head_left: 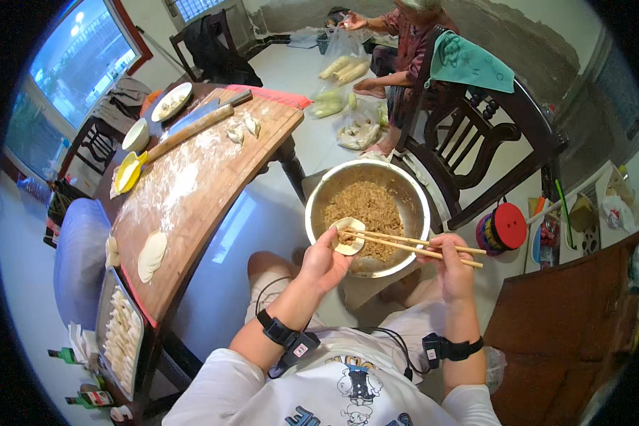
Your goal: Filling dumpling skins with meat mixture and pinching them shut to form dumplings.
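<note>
My left hand [324, 261] holds a round dumpling wrapper [348, 245] over the near left rim of a large steel bowl [419, 188]. Brown minced filling [364, 204] covers much of the bowl's bottom. In my right hand [453, 267] is a pair of wooden chopsticks [412, 246], closed in the fingers at the right of the bowl. Their tips reach onto the wrapper, where a little filling lies. The bowl sits low, in front of my knees.
On the left, a floury wooden board [213, 181] bears a rolling pin [184, 135], a cleaver [199, 112], a yellow scoop [127, 172] and stacked wrappers [152, 255]. A tray of dumplings [123, 341] stands nearer. Ahead are a dark chair [476, 128] and another person [412, 50] beside bagged corn [344, 67].
</note>
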The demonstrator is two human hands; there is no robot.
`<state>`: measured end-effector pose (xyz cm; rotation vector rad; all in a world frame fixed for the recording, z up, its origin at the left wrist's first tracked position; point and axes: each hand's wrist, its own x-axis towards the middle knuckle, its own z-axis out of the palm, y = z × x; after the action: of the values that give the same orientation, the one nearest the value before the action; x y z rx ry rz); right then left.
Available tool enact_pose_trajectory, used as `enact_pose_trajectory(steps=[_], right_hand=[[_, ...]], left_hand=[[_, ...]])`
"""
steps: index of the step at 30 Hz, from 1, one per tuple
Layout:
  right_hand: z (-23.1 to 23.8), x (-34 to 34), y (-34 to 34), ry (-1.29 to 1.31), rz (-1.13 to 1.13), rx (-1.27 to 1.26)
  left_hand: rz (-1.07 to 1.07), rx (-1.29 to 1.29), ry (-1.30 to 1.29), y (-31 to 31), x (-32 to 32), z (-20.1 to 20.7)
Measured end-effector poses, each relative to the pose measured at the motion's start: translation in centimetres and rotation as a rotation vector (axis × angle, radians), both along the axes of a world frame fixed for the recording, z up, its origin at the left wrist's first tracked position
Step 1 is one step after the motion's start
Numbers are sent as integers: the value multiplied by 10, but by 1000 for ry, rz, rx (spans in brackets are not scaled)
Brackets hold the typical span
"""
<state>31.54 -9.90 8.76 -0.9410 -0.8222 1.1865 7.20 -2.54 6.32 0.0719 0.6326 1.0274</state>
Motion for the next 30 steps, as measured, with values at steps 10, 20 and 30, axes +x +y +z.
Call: enact_pose_trajectory(steps=[10,20,30], right_hand=[[-2,-3,-1,54,-45,30],[-9,-11,3,35,3,-28],[-8,-23,18,75,21,-40]], left_hand=[[56,56,-51,-11,-8,20],[21,83,-98,-23,-19,14],[37,90,-129,-18,-26,6]])
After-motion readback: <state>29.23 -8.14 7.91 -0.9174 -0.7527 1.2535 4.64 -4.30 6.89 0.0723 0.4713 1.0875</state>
